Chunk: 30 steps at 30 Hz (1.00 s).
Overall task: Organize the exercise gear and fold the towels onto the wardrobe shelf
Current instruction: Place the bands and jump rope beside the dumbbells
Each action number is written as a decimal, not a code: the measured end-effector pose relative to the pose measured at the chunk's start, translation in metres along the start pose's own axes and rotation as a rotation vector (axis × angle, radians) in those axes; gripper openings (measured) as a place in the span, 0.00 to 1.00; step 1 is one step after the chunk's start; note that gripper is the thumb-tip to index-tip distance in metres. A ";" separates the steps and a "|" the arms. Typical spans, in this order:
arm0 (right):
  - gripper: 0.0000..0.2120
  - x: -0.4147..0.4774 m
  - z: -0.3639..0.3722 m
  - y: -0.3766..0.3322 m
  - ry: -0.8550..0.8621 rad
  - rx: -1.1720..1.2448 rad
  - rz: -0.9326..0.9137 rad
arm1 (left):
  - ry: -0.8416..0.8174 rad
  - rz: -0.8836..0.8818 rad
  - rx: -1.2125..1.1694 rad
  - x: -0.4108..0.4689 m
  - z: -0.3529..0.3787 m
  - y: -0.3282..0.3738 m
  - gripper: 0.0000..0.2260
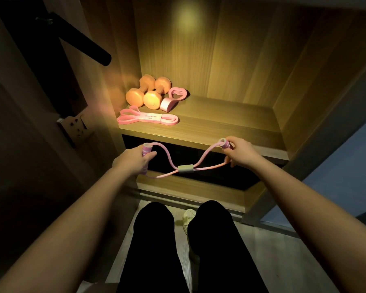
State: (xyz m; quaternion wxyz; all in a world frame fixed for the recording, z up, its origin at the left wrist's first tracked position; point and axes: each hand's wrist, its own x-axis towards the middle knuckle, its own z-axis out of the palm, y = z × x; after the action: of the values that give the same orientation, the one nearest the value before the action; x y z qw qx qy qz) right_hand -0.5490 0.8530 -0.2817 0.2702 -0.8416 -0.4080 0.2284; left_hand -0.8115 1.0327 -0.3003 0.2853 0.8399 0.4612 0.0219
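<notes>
Lit wooden wardrobe shelf (230, 121). At left: folded pink band (167, 121) in front, two orange dumbbells (151, 99) behind, pink heart grip (167, 103) touching them. Before the shelf edge, held in the air: left hand (133, 159), fingers clamped on one handle of pink puller (185, 168); right hand (239, 152), fingers clamped on the other.

- Figure-eight pull rope (185, 168): pink tubing, grey centre sleeve, held up by both end handles, at 6 o'clock of the wardrobe shelf (220, 123).
- Two orange dumbbells (148, 93): side by side, at the shelf's 10 o'clock corner.
- Pink heart ring (174, 96): just beside them at 3 o'clock.
- Folded pink band (148, 119): flat, at 6 o'clock of the dumbbells.
</notes>
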 end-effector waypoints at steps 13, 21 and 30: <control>0.12 -0.008 0.004 0.018 -0.064 0.715 0.219 | -0.126 -0.141 -0.902 -0.014 -0.002 -0.020 0.05; 0.07 -0.001 0.009 0.037 -0.079 0.458 0.440 | 0.146 -0.344 -0.628 -0.006 0.005 -0.029 0.08; 0.09 -0.004 -0.012 0.086 0.204 1.026 0.724 | 0.386 -0.655 -1.060 -0.001 -0.006 -0.054 0.13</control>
State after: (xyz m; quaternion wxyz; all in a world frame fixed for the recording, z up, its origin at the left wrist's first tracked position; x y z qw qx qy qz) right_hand -0.4955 0.8020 -0.3269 0.5821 -0.7072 0.0917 0.3906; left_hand -0.8551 1.0565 -0.3224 0.5650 0.3822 0.6629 0.3086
